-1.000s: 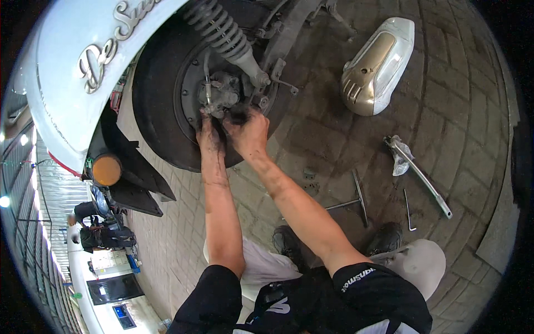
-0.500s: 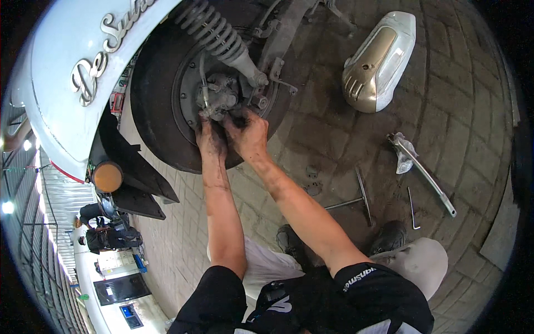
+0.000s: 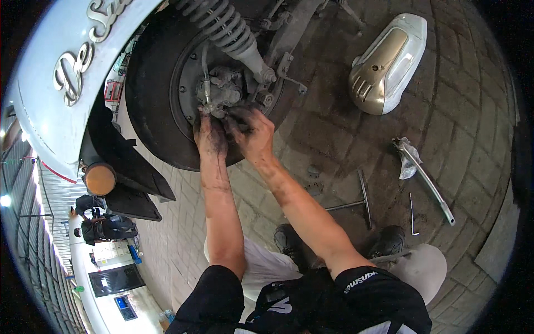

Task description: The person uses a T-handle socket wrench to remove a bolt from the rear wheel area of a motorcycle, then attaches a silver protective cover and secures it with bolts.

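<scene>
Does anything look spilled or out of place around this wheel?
The paving right of the wheel has dark stains, perhaps grease or oil; I can't tell if they're wet. Crumpled clear plastic sits at the upper end of the metal bar, like stray wrapping.

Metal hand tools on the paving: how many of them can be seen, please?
3: a T-shaped tool near the right shoe; a thin L-shaped key to the tool's right; and a long silver bar farther right. Others may be hidden under the right forearm.

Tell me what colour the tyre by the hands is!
The tyre is dark, nearly black, as the head view shows.
</scene>
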{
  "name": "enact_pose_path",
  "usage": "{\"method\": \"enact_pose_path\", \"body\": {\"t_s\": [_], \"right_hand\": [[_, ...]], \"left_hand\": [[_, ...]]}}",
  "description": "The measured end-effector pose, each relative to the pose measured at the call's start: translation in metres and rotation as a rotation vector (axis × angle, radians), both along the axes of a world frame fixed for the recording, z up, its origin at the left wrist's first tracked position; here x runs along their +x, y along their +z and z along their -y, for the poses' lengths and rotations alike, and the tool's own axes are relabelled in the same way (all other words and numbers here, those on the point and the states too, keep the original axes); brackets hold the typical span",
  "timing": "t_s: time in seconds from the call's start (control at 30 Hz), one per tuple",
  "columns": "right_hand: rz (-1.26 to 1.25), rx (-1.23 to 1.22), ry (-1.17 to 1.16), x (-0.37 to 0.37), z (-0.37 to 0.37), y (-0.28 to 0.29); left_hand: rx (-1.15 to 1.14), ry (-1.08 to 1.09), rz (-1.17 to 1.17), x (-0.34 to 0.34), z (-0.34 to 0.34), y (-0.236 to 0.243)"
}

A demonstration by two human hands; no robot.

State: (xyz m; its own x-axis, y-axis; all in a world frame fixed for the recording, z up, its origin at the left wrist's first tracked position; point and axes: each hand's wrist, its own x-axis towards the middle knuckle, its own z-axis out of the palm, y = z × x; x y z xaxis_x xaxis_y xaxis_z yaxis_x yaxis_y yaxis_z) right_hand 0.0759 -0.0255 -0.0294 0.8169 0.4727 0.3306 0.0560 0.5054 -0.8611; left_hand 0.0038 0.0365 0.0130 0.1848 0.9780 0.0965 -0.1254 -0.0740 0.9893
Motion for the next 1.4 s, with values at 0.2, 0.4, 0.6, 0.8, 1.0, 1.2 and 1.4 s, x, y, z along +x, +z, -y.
{"method": "enact_pose_path", "body": {"t_s": [0.2, 0.4, 0.6, 0.8, 1.0, 1.2, 1.4], "right_hand": [[-0.091, -0.032, 0.056, 0.001, 0.002, 0.004], [-0.298, -0.126, 0.175, 0.005, 0.003, 0.021], [-0.262, -0.054, 0.064, 0.000, -0.002, 0.012], [-0.393, -0.122, 0.181, 0.000, -0.005, 0.017], [-0.473, -0.045, 0.087, -0.012, -0.006, 0.014], [-0.538, -0.014, 0.178, 0.002, 0.005, 0.021], [-0.294, -0.069, 0.019, -0.002, 0.005, 0.021]], "left_hand": [[0.021, -0.018, 0.009, 0.007, 0.003, 0.002], [-0.039, 0.031, -0.030, 0.002, 0.000, 0.002], [-0.006, -0.044, -0.054, 0.000, -0.002, 0.007], [-0.095, -0.017, -0.007, 0.000, -0.003, 0.007], [-0.105, -0.086, -0.072, -0.015, -0.007, -0.003], [-0.135, -0.103, -0.018, -0.004, -0.007, -0.003], [-0.150, -0.117, -0.089, -0.004, -0.013, 0.001]]}}
